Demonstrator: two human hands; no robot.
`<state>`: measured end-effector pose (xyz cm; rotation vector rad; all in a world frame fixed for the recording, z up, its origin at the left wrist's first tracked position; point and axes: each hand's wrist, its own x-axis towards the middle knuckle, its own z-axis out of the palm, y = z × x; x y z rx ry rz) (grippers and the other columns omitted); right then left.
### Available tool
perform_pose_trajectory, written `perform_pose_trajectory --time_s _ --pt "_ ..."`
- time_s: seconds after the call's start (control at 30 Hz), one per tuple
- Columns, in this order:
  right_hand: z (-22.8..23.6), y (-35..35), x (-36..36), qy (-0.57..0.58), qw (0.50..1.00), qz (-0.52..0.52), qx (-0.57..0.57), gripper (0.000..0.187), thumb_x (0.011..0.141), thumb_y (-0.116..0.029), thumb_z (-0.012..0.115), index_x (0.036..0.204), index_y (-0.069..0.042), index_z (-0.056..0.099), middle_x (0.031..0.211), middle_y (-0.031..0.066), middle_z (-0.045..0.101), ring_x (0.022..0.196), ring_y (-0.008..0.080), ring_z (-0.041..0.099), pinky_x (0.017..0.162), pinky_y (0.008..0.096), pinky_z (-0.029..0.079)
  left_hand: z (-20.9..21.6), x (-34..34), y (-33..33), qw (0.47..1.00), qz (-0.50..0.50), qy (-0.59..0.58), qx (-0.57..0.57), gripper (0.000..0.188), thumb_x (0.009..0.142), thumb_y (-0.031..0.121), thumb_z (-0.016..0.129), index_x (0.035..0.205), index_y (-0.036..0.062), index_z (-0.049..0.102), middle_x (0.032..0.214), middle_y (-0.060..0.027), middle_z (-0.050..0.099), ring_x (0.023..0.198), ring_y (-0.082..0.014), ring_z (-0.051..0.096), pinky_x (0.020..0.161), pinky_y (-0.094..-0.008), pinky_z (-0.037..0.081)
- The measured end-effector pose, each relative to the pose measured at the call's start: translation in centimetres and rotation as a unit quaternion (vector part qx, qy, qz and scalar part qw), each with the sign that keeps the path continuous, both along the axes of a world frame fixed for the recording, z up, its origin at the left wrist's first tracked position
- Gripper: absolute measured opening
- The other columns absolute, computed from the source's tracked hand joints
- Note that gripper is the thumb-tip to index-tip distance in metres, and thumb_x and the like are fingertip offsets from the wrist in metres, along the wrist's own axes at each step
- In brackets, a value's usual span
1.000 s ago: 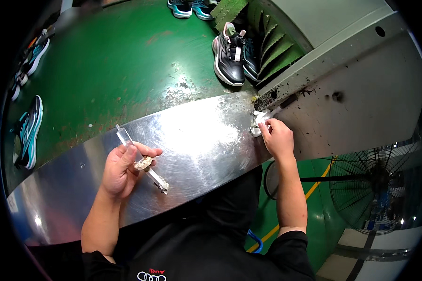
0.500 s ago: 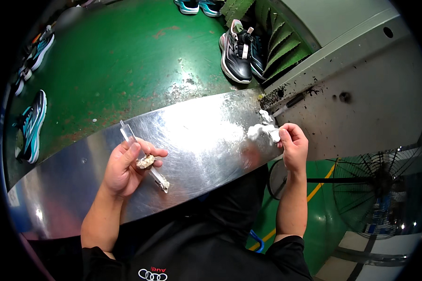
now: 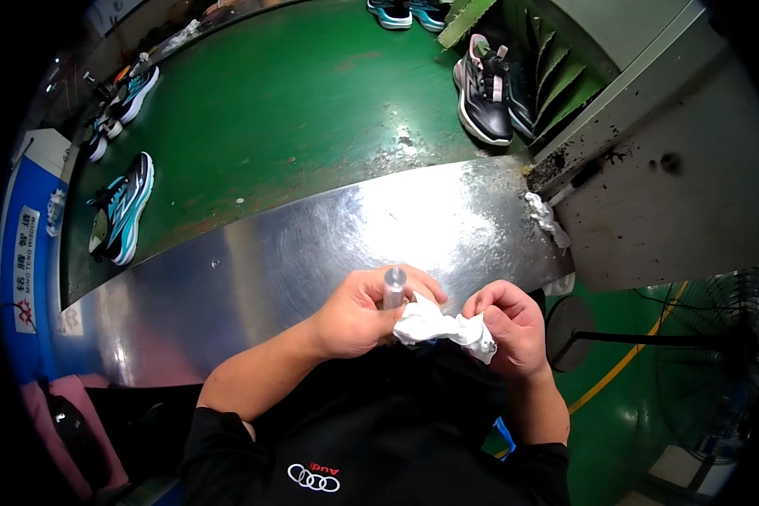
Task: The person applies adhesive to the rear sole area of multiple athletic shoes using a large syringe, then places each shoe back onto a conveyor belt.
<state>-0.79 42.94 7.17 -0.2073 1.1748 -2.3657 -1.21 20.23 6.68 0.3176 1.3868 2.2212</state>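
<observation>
Close in front of my body my two hands meet over a crumpled white cloth point(image 3: 440, 325). My left hand point(image 3: 356, 314) is closed round a slim tool with a clear plastic handle point(image 3: 394, 285), whose end sticks up between thumb and fingers. The tool's other end is hidden by the cloth and the hand. One end of the cloth lies against my left fingers; my right hand point(image 3: 516, 327) pinches the other end between thumb and fingertips. Another crumpled white cloth point(image 3: 546, 221) lies at the right end of the shiny metal ledge point(image 3: 312, 244).
Beyond the ledge runs a green surface point(image 3: 312, 118) with a black-and-teal shoe point(image 3: 125, 209) at left and black shoes point(image 3: 485, 93) at back right. A grey metal housing point(image 3: 666, 202) with green flaps point(image 3: 557, 72) stands at right. A fan point(image 3: 717, 354) is low right.
My right hand has come left and nearer my body with a white cloth, away from the ledge's right end. My left hand has moved right with the tool. The view has shifted leftward.
</observation>
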Motion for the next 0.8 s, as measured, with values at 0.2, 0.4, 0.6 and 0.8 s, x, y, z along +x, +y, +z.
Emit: perform_pose_trajectory --time_s 0.2,0.4,0.6,0.8 --pt "-3.0 -0.9 0.7 -0.055 0.997 0.026 -0.050 0.020 0.088 -0.010 0.058 0.104 0.001 0.051 0.100 0.0106 0.057 0.091 0.0156 0.055 0.081 0.0302 0.045 -0.4 0.7 -0.7 0.996 0.039 -0.063 0.053 0.009 0.084 0.002 0.050 0.090 -0.0016 0.055 0.092 -0.0153 0.063 0.082 -0.0207 0.061 0.076 -0.0308 0.049" --pt "-1.2 -2.5 1.2 0.180 0.976 0.057 0.108 0.048 0.084 -0.014 0.064 0.124 -0.002 0.041 0.113 0.0090 0.049 0.105 0.0162 0.050 0.091 0.0335 0.042 0.3 1.2 -0.2 0.995 0.044 -0.050 -0.079 0.013 0.090 0.015 0.058 0.083 0.0040 0.057 0.070 0.0024 0.055 0.061 -0.0031 0.047 0.054 -0.0197 0.038" --pt "-2.4 -3.1 1.3 0.079 0.989 -0.034 0.117 0.016 0.093 -0.014 0.055 0.099 0.000 0.060 0.082 0.0013 0.059 0.070 0.0058 0.054 0.060 0.0203 0.044 0.2 1.5 0.3 0.989 0.044 -0.015 -0.140 0.011 0.088 0.009 0.058 0.080 0.0042 0.053 0.072 0.0001 0.055 0.063 -0.0045 0.047 0.056 -0.0217 0.039" --pt "-2.6 -2.4 1.2 0.005 0.993 -0.098 0.067 0.016 0.093 -0.012 0.054 0.101 0.001 0.059 0.080 0.0013 0.060 0.063 0.0039 0.052 0.056 0.0187 0.043 0.9 1.8 0.2 0.993 0.064 -0.012 -0.096 0.018 0.089 0.017 0.058 0.091 0.0020 0.049 0.080 -0.0077 0.056 0.070 -0.0104 0.051 0.061 -0.0227 0.042"
